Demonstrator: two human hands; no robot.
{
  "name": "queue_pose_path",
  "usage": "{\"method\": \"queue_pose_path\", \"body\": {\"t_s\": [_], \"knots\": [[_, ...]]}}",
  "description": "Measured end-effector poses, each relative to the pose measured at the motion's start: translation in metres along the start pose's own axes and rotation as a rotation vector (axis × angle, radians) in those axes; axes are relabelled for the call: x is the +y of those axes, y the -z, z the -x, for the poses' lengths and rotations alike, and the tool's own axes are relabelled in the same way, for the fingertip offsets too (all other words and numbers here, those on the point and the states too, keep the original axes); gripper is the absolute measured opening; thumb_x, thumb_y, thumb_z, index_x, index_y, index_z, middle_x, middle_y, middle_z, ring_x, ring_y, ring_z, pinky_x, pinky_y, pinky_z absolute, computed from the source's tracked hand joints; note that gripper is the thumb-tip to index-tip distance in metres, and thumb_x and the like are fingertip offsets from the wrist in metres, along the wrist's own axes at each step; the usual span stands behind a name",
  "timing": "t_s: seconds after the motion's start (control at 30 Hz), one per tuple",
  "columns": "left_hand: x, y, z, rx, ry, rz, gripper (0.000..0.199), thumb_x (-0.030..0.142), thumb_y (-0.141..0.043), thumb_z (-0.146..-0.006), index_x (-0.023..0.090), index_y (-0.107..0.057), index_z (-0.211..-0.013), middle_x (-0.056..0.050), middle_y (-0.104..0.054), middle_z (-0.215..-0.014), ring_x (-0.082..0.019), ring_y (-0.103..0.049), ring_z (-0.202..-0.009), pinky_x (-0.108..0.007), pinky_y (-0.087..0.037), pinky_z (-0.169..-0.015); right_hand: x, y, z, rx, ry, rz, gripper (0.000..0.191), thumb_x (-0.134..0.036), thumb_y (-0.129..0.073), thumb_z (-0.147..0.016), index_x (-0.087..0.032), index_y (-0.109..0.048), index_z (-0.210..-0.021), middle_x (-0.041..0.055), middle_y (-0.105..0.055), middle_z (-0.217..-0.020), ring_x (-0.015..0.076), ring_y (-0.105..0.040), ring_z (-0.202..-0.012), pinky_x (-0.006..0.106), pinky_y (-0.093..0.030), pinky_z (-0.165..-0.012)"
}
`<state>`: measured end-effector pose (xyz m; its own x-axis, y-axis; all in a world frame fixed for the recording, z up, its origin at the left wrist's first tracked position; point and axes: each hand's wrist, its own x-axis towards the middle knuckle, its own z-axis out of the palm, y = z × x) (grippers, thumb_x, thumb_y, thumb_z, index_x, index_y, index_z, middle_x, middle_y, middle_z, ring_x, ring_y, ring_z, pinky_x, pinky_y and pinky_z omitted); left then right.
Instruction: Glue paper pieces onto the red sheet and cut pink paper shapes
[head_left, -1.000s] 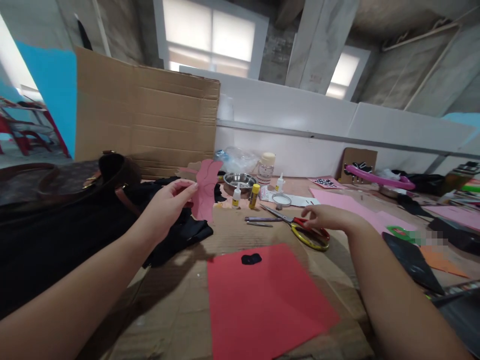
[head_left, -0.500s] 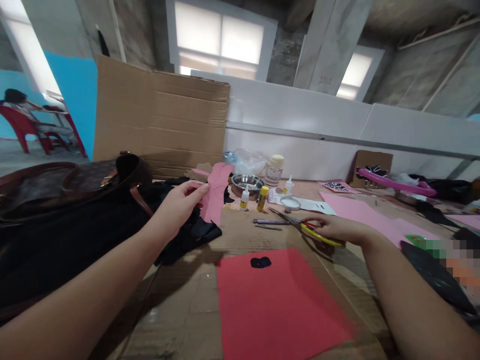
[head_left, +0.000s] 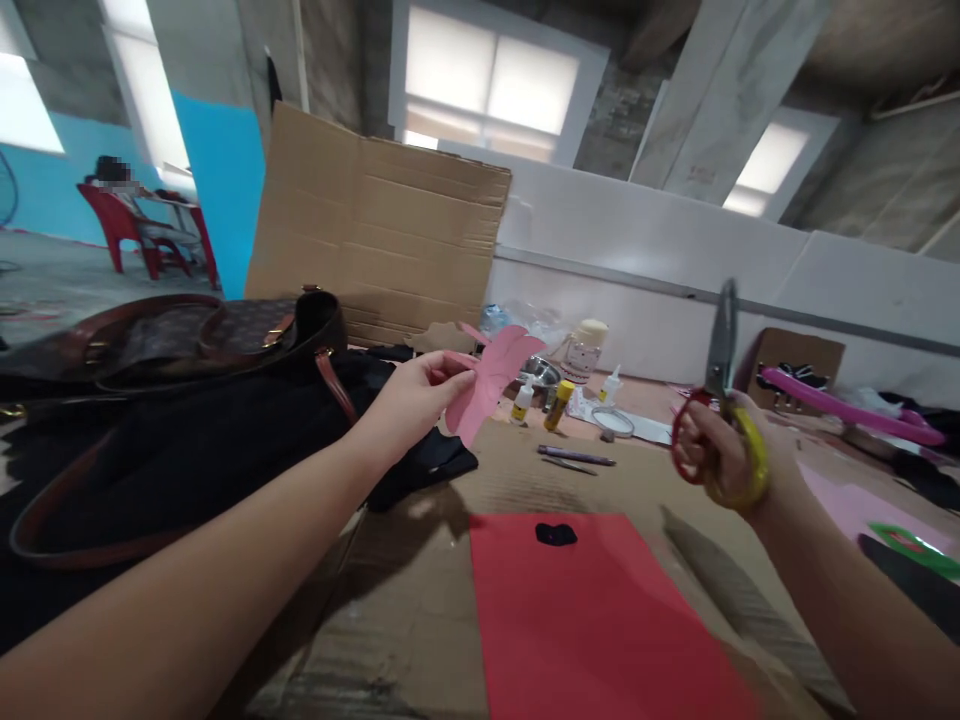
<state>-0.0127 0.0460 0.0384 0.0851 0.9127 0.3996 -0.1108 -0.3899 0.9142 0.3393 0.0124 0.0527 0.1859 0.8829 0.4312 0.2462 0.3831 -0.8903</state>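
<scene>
Between the thumb and fingers of my left hand (head_left: 420, 400) is a pink paper piece (head_left: 495, 375) with a wavy cut edge. My right hand (head_left: 724, 450) is closed on a pair of scissors (head_left: 721, 370) with red and yellow handles. The blades point up and look closed together, well apart from the paper. Below, a red sheet (head_left: 585, 620) lies on the cardboard, with a small black cut-out (head_left: 556, 535) near its far edge. A purple pen (head_left: 576, 456) and a thin metal tool (head_left: 570, 467) lie beyond it.
Glue bottles (head_left: 523, 400), a yellow glue stick (head_left: 559, 407), a tape ring (head_left: 613, 422) and a metal bowl (head_left: 541, 372) stand at the back. At left sits a brown handbag (head_left: 165, 340) by black cloth (head_left: 225, 440). A cardboard panel (head_left: 375, 220) stands behind. Someone sits far left.
My right hand has lifted the scissors off the cardboard and turned their blades upward. My left hand still holds the pink paper, now tilted further. The view has shifted left.
</scene>
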Motion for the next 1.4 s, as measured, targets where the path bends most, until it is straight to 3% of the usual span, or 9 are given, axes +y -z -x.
{"method": "queue_pose_path", "body": {"t_s": [0.07,0.13,0.23,0.33,0.43,0.7,1.03,1.23,1.4], "knots": [[0.004,-0.001,0.002,-0.012,0.022,0.014,0.032,0.044,-0.082,-0.068,0.019,-0.074,-0.087,-0.002,-0.074,-0.084,-0.016,-0.063,-0.076,-0.028,-0.048,-0.072,-0.016,-0.034,-0.002,-0.031,0.028,-0.025,0.057,-0.065,-0.081,-0.067,-0.029,-0.046,-0.095,-0.0066,-0.051,-0.064,0.014,-0.051,-0.048,0.027,-0.046,-0.044],[0.007,-0.002,0.004,0.002,0.037,0.015,0.031,0.045,-0.083,-0.067,0.02,-0.074,-0.082,-0.002,-0.073,-0.08,-0.016,-0.062,-0.074,-0.028,-0.048,-0.071,-0.025,-0.069,0.002,-0.259,-0.041,-0.109,0.059,-0.075,-0.07,-0.072,-0.026,-0.049,-0.096,-0.0011,-0.056,-0.074,0.0174,-0.058,-0.061,0.034,-0.053,-0.057],[0.01,-0.004,0.006,0.023,0.037,0.021,0.03,0.048,-0.081,-0.069,0.02,-0.072,-0.079,0.0,-0.068,-0.072,-0.015,-0.058,-0.066,-0.027,-0.045,-0.065,-0.016,-0.111,0.019,-0.306,0.033,-0.205,0.051,-0.068,-0.066,-0.082,-0.027,-0.048,-0.106,-0.0027,-0.052,-0.08,0.0141,-0.053,-0.061,0.031,-0.05,-0.058],[0.009,-0.006,0.007,0.021,0.034,0.031,0.028,0.047,-0.078,-0.074,0.02,-0.07,-0.078,0.002,-0.062,-0.066,-0.013,-0.053,-0.06,-0.025,-0.042,-0.059,0.006,-0.13,0.044,-0.312,0.113,-0.162,0.046,-0.062,-0.066,-0.087,-0.027,-0.047,-0.11,-0.0035,-0.049,-0.082,0.0117,-0.047,-0.057,0.027,-0.04,-0.049],[0.008,-0.009,0.01,0.021,0.02,0.056,0.026,0.044,-0.078,-0.076,0.02,-0.071,-0.08,0.002,-0.062,-0.068,-0.013,-0.053,-0.061,-0.025,-0.043,-0.061,0.018,-0.131,0.061,-0.381,0.093,-0.143,0.039,-0.056,-0.062,-0.092,-0.027,-0.052,-0.118,-0.0035,-0.047,-0.083,0.0118,-0.045,-0.06,0.026,-0.041,-0.053],[0.001,-0.029,0.026,-0.121,0.097,-0.024,0.031,0.048,-0.08,-0.073,0.019,-0.07,-0.079,-0.001,-0.069,-0.078,-0.016,-0.06,-0.071,-0.028,-0.048,-0.072,0.002,-0.124,0.059,-0.207,0.132,-0.316,0.025,-0.037,-0.065,-0.094,-0.029,-0.054,-0.115,0.0005,-0.059,-0.098,0.0181,-0.061,-0.083,0.033,-0.052,-0.072],[-0.013,-0.033,0.032,-0.351,0.167,-0.084,0.026,0.045,-0.079,-0.075,0.021,-0.077,-0.085,-0.008,-0.077,-0.094,-0.025,-0.071,-0.088,-0.036,-0.055,-0.081,-0.013,-0.11,0.058,-0.149,0.213,0.021,0.023,-0.026,-0.062,-0.089,-0.027,-0.059,-0.112,0.0007,-0.065,-0.092,0.0197,-0.061,-0.083,0.035,-0.051,-0.079],[-0.01,-0.029,0.029,-0.279,0.185,-0.122,0.031,0.051,-0.08,-0.07,0.021,-0.077,-0.079,-0.007,-0.075,-0.084,-0.022,-0.067,-0.077,-0.035,-0.054,-0.075,-0.005,-0.114,0.055,-0.187,0.191,-0.035,0.017,-0.033,-0.064,-0.091,-0.028,-0.054,-0.105,0.0001,-0.06,-0.089,0.0187,-0.058,-0.078,0.034,-0.05,-0.072],[0.01,-0.022,0.022,-0.018,0.1,-0.076,0.035,0.049,-0.087,-0.06,0.021,-0.073,-0.076,-0.003,-0.072,-0.077,-0.018,-0.063,-0.072,-0.031,-0.052,-0.073,0.003,-0.118,0.062,-0.389,0.148,-0.085,0.037,-0.055,-0.061,-0.092,-0.028,-0.049,-0.113,-0.0005,-0.051,-0.087,0.0155,-0.048,-0.067,0.03,-0.044,-0.06]]}}
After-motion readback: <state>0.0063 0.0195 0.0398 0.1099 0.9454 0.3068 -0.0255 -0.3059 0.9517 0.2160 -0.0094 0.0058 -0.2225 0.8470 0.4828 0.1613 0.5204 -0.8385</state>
